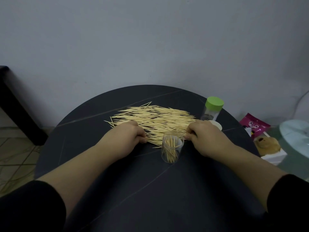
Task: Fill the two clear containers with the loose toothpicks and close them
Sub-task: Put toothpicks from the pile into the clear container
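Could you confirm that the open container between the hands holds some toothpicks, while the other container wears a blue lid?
The head view shows a green lid on the other container, not blue. The open container between the left hand and right hand does hold toothpicks.

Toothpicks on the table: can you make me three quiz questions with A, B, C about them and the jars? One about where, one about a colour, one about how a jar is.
1. Where does the lidless jar stand?
A) between the left hand and the right hand
B) on the floor
C) on a shelf

2. What colour is the lid on the far jar?
A) red
B) green
C) blue

3. How is the lidless jar?
A) empty
B) tipped over
C) upright and partly filled

Answers:
1 A, it sits between both hands at the near edge of the loose toothpicks.
2 B, the cap is bright green.
3 C, it stands upright with standing toothpicks in it.
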